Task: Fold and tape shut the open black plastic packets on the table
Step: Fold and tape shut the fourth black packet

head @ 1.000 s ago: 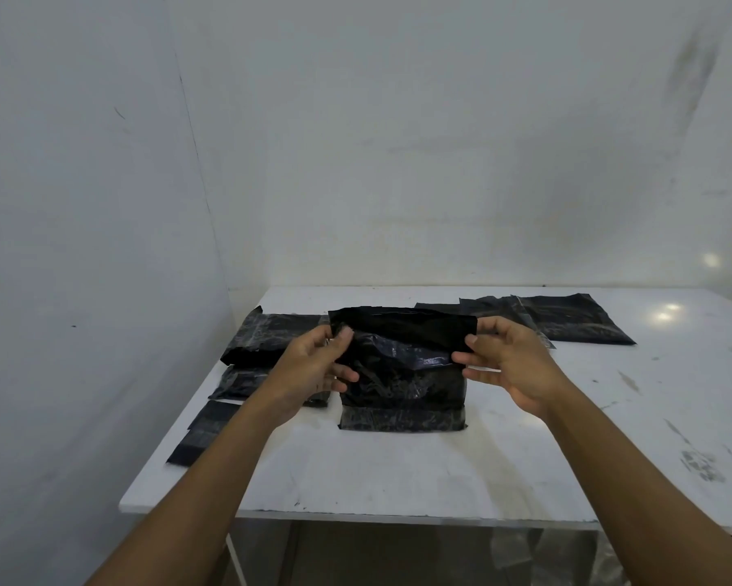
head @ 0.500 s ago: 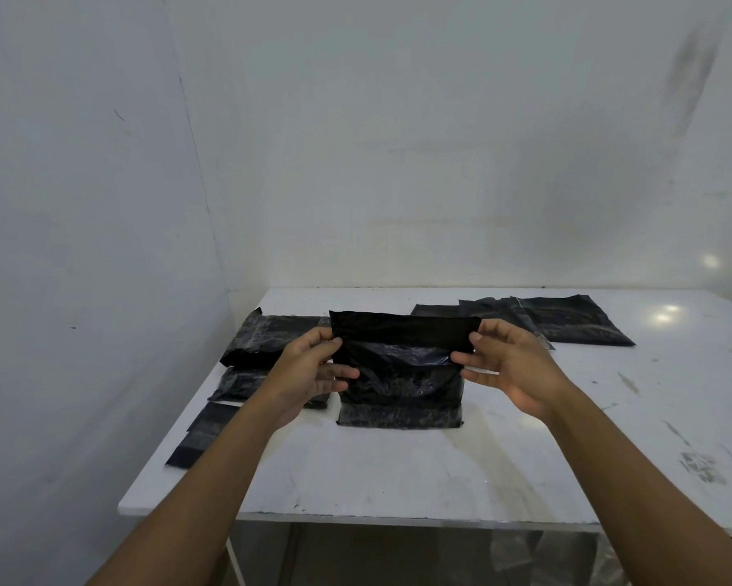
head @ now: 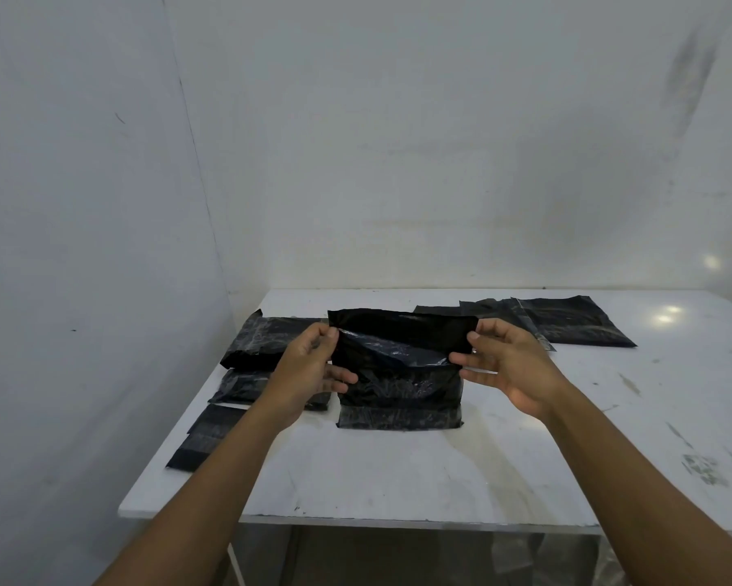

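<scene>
Black plastic is what I hold in both hands: one packet (head: pixel 398 387) rests with its bottom edge on the white worktop (head: pixel 398 471), near the middle. Its top flap (head: pixel 402 332) is bent over toward me. My left hand (head: pixel 309 365) has its grip pinched on the left end of that flap. My right hand (head: pixel 512 365) has its grip pinched on the right end. I think this is the folding step, and the taping is not done yet. I see no tape roll in view. A pile of packets (head: pixel 267 336) lies just to the left, partly hidden by my left hand. Some flat packets (head: pixel 575 327) lie at the far right of the worktop. Things could go wrong from here. The plastic looks thin and shiny, so the flap may slip out of a pinch and spring open. If one hand pulls harder than the other, the fold could go crooked and leave a gap at one side. If I let go with one hand to find tape, the fold might pop back up. The pile is close to my left hand, so a wide move could bump it. A dark strip (head: pixel 203 437) lies by the worktop's left edge and could slide off.
</scene>
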